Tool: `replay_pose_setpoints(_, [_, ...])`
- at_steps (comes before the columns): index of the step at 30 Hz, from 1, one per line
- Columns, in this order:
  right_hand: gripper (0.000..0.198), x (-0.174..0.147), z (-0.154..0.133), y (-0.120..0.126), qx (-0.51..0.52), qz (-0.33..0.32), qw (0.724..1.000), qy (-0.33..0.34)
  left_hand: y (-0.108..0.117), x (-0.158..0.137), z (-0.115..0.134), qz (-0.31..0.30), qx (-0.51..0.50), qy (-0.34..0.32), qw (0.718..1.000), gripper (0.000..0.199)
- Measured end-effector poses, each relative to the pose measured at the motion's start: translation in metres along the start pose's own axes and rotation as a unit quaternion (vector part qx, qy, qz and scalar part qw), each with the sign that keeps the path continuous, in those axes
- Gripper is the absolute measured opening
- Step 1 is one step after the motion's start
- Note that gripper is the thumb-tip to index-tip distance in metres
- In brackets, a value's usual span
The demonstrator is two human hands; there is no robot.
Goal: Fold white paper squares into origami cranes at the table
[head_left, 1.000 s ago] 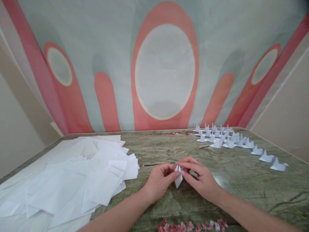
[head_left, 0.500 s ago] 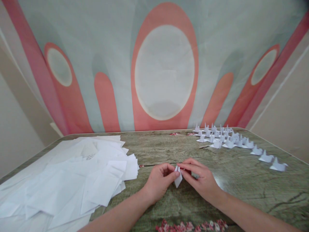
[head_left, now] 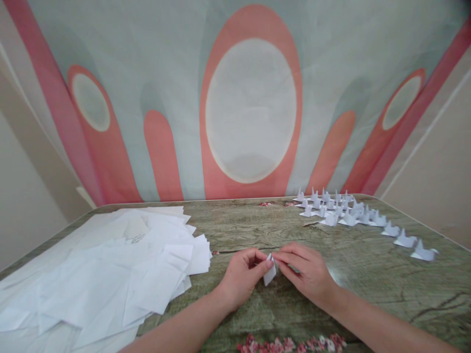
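Between my hands is a small piece of folded white paper (head_left: 270,276), narrow and pointed, held just above the table. My left hand (head_left: 243,274) pinches it from the left, thumb across its near face. On the other side, my right hand (head_left: 307,269) has its thumb and fingertips closed at the paper's upper right edge. The fingers cover the top of the fold, so its full shape is partly hidden.
A wide heap of loose white paper sheets (head_left: 110,274) spreads over the left of the wood-patterned table (head_left: 235,225). Several folded white paper cranes (head_left: 349,216) stand in rows at the back right. A patterned backdrop (head_left: 176,59) hangs behind the table's far edge.
The folded paper has tilted and shifted very slightly left with my left hand. My right fingertips have drawn a little closer together at its upper edge. The sheets and cranes stay put.
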State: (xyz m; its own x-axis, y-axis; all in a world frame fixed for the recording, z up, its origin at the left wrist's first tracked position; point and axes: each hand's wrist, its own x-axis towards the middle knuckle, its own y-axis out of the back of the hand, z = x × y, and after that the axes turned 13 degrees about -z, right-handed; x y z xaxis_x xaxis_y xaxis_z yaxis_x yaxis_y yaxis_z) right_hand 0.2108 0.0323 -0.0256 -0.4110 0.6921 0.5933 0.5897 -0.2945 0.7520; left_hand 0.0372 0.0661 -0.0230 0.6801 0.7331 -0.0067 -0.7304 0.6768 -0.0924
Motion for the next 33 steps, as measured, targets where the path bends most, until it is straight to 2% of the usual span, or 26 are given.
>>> replay_pose_setpoints(6, [0.011, 0.0006, -0.0011, 0.0034, -0.089, 0.000, 0.996, 0.026, 0.0006, 0.0005, -0.0020, 0.003, 0.004, -0.007, 1.000, 0.025])
replay_pose_setpoints(16, [0.009, 0.0002, 0.0008, 0.0035, -0.116, -0.023, 0.992, 0.035, 0.0012, 0.0004, -0.0011, 0.002, 0.020, -0.008, 1.000, 0.026])
replay_pose_setpoints(27, [0.008, 0.0023, -0.0054, -0.0019, -0.017, 0.033, 0.999, -0.011, 0.0013, -0.0001, -0.0030, 0.005, 0.015, -0.015, 1.000, 0.025])
replay_pose_setpoints(33, [0.009, 0.0025, -0.0071, -0.0030, 0.083, 0.009, 0.995, -0.057, 0.0027, 0.0004, -0.0029, 0.010, 0.009, -0.006, 1.000, 0.026])
